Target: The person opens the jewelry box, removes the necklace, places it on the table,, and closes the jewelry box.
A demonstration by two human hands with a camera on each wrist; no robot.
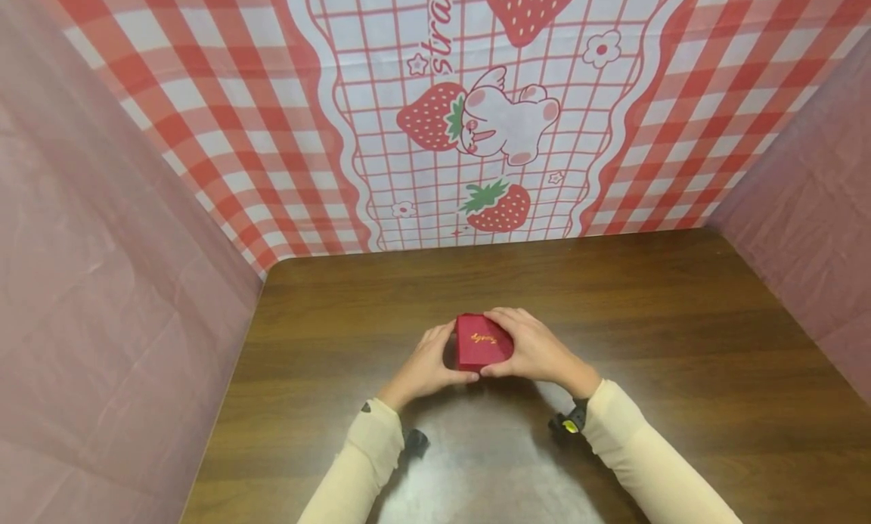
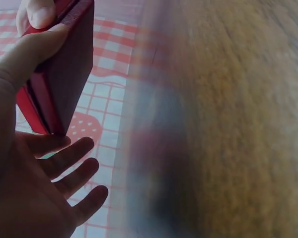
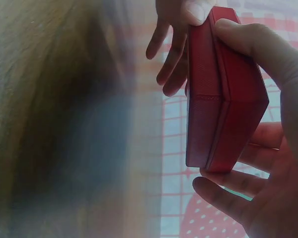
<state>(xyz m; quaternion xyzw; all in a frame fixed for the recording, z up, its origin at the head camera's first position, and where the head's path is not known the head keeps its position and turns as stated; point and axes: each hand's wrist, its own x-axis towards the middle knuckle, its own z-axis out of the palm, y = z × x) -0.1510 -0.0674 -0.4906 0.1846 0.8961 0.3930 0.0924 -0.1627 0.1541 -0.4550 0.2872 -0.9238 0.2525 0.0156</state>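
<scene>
A small red box (image 1: pixel 481 348) with gold script on its top is held between both hands over the brown table. From the left side my left hand (image 1: pixel 423 367) grips it, thumb along the near edge and index fingertip at the far edge. My right hand (image 1: pixel 536 347) grips the right side, its thumb near and its fingers over the far corner. In the right wrist view, a seam runs round the red box (image 3: pixel 241 99) between lid and base, with the lid down. The left wrist view shows the other left fingers (image 2: pixel 82 174) spread below the box.
The wooden table (image 1: pixel 327 312) reaches back to a red-and-white checked cloth (image 1: pixel 258 131) printed with strawberries. Pink curtains (image 1: pixel 102 320) hang on both sides. A black device (image 1: pixel 416 442) sits at the left wrist, another (image 1: pixel 566 424) at the right.
</scene>
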